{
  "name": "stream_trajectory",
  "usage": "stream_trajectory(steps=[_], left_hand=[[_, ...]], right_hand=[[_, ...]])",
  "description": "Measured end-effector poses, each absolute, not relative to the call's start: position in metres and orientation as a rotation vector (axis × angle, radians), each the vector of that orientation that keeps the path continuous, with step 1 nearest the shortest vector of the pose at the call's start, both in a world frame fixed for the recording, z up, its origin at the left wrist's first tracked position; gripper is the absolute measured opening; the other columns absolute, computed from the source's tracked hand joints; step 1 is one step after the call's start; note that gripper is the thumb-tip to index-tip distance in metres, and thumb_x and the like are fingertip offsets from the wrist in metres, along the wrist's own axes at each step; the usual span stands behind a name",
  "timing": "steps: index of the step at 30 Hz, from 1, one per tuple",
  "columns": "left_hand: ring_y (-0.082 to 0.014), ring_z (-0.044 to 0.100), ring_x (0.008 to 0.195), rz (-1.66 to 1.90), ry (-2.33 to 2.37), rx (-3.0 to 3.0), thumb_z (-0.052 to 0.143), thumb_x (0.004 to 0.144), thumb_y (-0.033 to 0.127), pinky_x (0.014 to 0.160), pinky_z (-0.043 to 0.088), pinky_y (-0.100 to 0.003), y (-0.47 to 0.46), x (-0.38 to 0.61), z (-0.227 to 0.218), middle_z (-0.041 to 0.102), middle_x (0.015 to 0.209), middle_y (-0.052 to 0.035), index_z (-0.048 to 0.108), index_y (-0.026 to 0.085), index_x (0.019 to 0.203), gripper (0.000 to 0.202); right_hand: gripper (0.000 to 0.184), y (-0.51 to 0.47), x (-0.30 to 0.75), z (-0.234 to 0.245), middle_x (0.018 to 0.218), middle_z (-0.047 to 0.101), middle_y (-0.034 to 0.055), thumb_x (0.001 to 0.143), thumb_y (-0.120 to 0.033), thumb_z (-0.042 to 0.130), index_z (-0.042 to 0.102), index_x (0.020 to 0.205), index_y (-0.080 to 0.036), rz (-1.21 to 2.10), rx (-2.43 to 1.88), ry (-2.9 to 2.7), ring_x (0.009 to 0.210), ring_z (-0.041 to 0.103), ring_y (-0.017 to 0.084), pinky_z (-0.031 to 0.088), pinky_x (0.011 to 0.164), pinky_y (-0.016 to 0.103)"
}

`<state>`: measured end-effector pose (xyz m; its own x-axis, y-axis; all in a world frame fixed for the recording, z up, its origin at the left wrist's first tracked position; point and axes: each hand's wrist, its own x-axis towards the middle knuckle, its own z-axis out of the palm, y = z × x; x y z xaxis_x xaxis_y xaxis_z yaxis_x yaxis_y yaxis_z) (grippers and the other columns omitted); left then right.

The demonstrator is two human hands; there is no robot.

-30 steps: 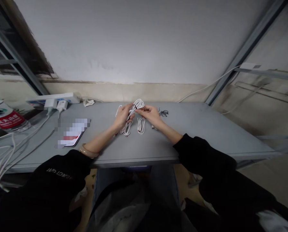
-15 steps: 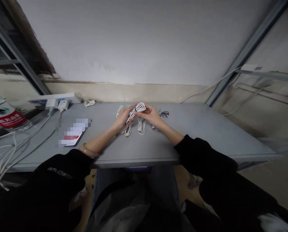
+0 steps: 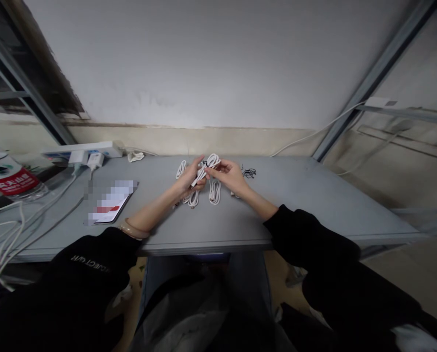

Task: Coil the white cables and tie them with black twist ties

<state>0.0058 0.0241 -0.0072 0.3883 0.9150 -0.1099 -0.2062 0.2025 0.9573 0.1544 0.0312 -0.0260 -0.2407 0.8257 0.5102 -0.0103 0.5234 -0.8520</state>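
Note:
A coiled white cable [image 3: 213, 160] is held up above the desk between my two hands, with a thin black tie at its middle. My left hand [image 3: 187, 180] is closed around the lower left part of the bundle, its fingers underneath and its thumb raised. From the right, my right hand [image 3: 230, 175] pinches the bundle with thumb and fingers. On the desk below lie more coiled white cables: one bundle [image 3: 214, 191] beneath the held one, another [image 3: 193, 198] under my left hand, and one [image 3: 181, 168] behind that hand. Several black ties [image 3: 249, 173] lie right of my right hand.
At the left of the grey desk [image 3: 314, 210] are a phone [image 3: 112, 203], a power strip [image 3: 94, 148] with white plugs, loose white cords [image 3: 18, 234] and a large bottle [image 3: 13, 178]. Crumpled tissue [image 3: 135, 156] lies near the wall. Metal posts [image 3: 372, 83] stand at both sides.
My left thumb has lifted away from the cable bundle. The bundle has shifted slightly, and my right hand keeps its pinch in nearly the same spot.

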Motion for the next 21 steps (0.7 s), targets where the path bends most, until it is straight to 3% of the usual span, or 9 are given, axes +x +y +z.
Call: stream_trajectory(steps=[3, 7, 13, 21], left_hand=[[-0.0012, 0.026, 0.029, 0.918, 0.805, 1.061, 0.042, 0.095, 0.045, 0.03, 0.011, -0.014, 0.026, 0.006, -0.01, 0.048, 0.045, 0.0038, 0.049, 0.017, 0.064, 0.042], [-0.0011, 0.025, 0.028, 0.893, 0.773, 1.094, 0.045, 0.093, 0.038, 0.029, 0.011, -0.014, 0.03, 0.003, -0.014, 0.05, 0.046, 0.0033, 0.048, 0.016, 0.065, 0.035], [-0.0025, 0.022, 0.026, 0.87, 0.771, 1.075, 0.039, 0.089, 0.029, 0.028, 0.011, -0.014, 0.031, 0.002, -0.015, 0.045, 0.04, 0.0031, 0.045, 0.017, 0.062, 0.031], [-0.005, 0.018, 0.023, 0.784, 0.75, 1.134, 0.039, 0.09, 0.044, 0.029, 0.012, -0.018, 0.035, -0.002, -0.021, 0.03, 0.031, 0.0059, 0.045, 0.019, 0.057, 0.042]], right_hand=[[0.034, 0.03, 0.153, -0.025, 0.072, 0.066, 0.0011, 0.068, -0.049, 0.078, 0.062, 0.074, -0.02, 0.979, -0.692, -1.641, 0.075, 0.062, 0.017, 0.051, 0.077, 0.034], [0.046, 0.034, 0.151, -0.029, 0.083, 0.066, -0.0012, 0.06, -0.045, 0.084, 0.06, 0.092, -0.023, 1.027, -0.667, -1.541, 0.068, 0.06, 0.013, 0.051, 0.066, 0.029], [0.038, 0.036, 0.153, -0.032, 0.086, 0.066, -0.0003, 0.069, -0.043, 0.079, 0.067, 0.099, -0.024, 0.977, -0.656, -1.666, 0.073, 0.061, 0.014, 0.052, 0.071, 0.03], [0.036, 0.038, 0.154, -0.031, 0.082, 0.067, 0.002, 0.068, -0.05, 0.078, 0.067, 0.087, -0.022, 0.903, -0.727, -1.681, 0.078, 0.062, 0.017, 0.052, 0.078, 0.035]])
